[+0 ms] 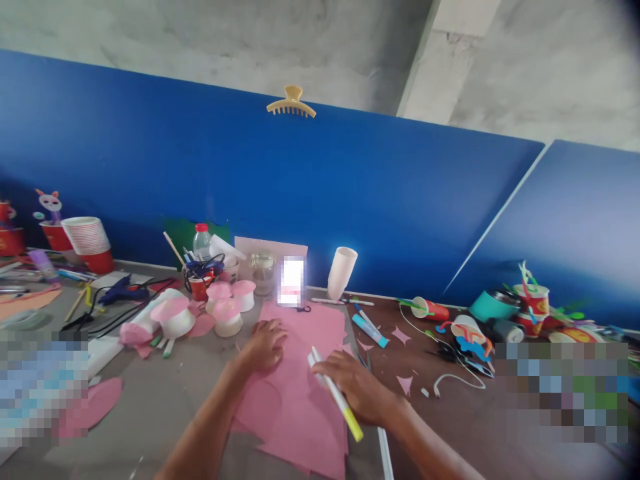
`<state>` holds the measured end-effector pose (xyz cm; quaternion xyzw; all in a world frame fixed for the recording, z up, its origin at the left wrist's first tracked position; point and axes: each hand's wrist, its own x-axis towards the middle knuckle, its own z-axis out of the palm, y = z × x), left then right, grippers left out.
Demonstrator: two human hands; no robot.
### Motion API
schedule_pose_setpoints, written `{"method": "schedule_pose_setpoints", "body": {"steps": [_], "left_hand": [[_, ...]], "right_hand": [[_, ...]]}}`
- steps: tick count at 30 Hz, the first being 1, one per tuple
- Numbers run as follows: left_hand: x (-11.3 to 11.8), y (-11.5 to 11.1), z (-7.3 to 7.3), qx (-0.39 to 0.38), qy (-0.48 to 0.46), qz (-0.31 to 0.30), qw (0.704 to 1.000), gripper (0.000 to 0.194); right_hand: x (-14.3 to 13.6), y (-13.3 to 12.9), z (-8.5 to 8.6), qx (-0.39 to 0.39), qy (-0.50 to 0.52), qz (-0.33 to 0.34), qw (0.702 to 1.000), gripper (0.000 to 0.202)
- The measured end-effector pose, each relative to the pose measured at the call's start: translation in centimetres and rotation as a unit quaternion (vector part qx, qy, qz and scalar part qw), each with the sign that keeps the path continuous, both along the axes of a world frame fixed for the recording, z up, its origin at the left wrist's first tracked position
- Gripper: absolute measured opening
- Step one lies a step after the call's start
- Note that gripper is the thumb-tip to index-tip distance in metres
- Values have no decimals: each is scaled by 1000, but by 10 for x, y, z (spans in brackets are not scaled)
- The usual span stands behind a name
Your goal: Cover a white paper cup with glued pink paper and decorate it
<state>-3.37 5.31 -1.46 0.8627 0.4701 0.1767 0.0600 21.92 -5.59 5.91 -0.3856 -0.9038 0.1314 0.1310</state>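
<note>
Pink paper sheets (305, 393) lie stacked in front of me, with a rounded cut piece at their left. My left hand (267, 343) rests on the upper left part of the paper, fingers laid down on it and holding nothing. Over the right side of the paper, my right hand (353, 383) is closed round a white marker (337, 397) with a yellow end. The marker slants, its yellow end pointing down toward me. A lit phone (291, 283) stands upright just behind the paper. Scissors beside my right hand are partly hidden.
Paper cups with pink tops (227, 317) stand at the left. A white cup stack (343, 273) leans at the back against the blue partition (310, 173). A glue stick (370, 330), pink scraps (405, 385) and a white cable (460, 380) lie at the right.
</note>
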Motion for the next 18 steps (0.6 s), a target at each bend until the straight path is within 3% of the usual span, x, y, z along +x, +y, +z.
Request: {"method": "schedule_pose_setpoints", "body": {"steps": [3,7,12,18], "left_hand": [[-1,0,-2,-1,-3,-6,1000,34],[-3,3,-6,1,-3,25,1000,32],[-5,10,-13,0,0,66,998,25],[-3,11,-15,7,-11,46,999,29]], "right_hand": [[-23,-11,-14,34,-39,50,997,32],[-31,-20,-41,66,-59,89,992,35],[-27,-23,-57,64,-52,60,995,32],[-16,-21,-64,46,1,26,999,38]]}}
